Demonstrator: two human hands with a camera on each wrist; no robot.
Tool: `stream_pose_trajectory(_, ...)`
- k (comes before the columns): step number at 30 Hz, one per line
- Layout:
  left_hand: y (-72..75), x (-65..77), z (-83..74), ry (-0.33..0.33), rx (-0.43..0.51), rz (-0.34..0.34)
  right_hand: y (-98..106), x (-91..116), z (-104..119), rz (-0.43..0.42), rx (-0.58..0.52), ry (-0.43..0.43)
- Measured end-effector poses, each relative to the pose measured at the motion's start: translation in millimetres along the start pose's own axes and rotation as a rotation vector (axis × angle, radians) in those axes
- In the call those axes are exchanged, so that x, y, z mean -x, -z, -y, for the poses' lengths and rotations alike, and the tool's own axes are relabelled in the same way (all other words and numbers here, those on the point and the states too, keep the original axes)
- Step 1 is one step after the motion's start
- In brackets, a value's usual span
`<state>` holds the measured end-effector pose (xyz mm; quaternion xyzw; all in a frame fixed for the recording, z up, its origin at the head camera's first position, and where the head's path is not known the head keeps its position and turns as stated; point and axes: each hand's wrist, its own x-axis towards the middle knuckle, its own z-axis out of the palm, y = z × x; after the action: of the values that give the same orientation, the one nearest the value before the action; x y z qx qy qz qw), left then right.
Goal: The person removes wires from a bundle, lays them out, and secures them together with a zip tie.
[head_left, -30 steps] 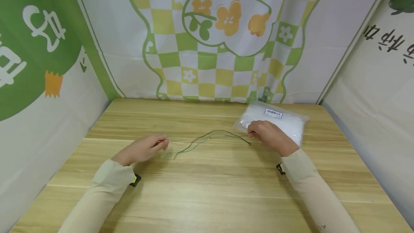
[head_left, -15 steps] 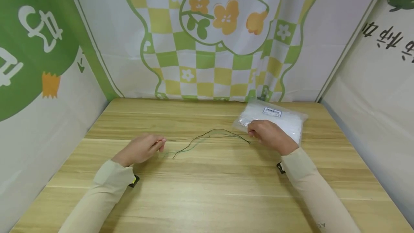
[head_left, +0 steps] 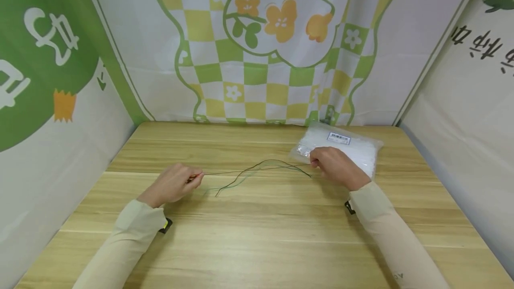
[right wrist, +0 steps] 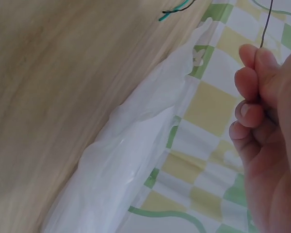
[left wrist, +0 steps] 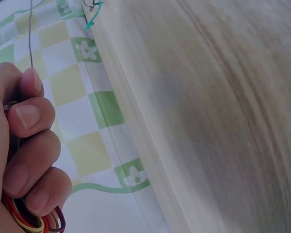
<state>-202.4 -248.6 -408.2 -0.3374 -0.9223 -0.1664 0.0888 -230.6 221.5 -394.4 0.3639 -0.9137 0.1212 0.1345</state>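
A thin brownish wire [head_left: 226, 173] runs nearly straight between both hands, above the wooden table. My left hand [head_left: 172, 184] pinches its left end between thumb and forefinger. Curled in the same palm is a bundle of red, yellow and dark wires [left wrist: 36, 225], mostly hidden by the fingers. The right end of the wire [right wrist: 266, 26] is pinched by the thumb and forefinger of my right hand [head_left: 337, 166], whose other fingers are curled. On the table between the hands lie a wavy black wire [head_left: 257, 164] and a teal wire [head_left: 240, 183], crossing each other.
Behind the right hand lies a clear plastic bag [head_left: 315, 139] of white contents with a barcode label. The wooden table [head_left: 257, 235] reaches back to a checkered curtain [head_left: 257, 92]. Printed cloth walls stand on the left and right.
The wire between the hands hung slack a second ago and is now pulled nearly straight. My left hand has shifted slightly left; the wires on the table lie much as before.
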Motion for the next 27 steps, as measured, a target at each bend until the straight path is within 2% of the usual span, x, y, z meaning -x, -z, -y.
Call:
stream_pose_trajectory(12, -5.2, 2.2, 1.3, -0.042, 0.038, -0.005, -3.6, 0.4, -10.4, 0.038, 0.000, -0.057)
stream_pose_trajectory(18, -5.5, 7.0, 6.4, 0.004, 0.120, 0.002, -3.9, -1.8, -10.3, 0.079, -0.002, -0.077)
stream_pose_trajectory(22, -6.5, 10.0, 7.8, 0.018, 0.098, 0.015, -3.7, -3.3, -8.7, 0.084, -0.020, -0.078)
stream_pose_trajectory(27, -4.8, 8.8, 5.7, 0.037, 0.068, 0.076, -6.2, -0.5, -9.1, 0.126, -0.042, -0.108)
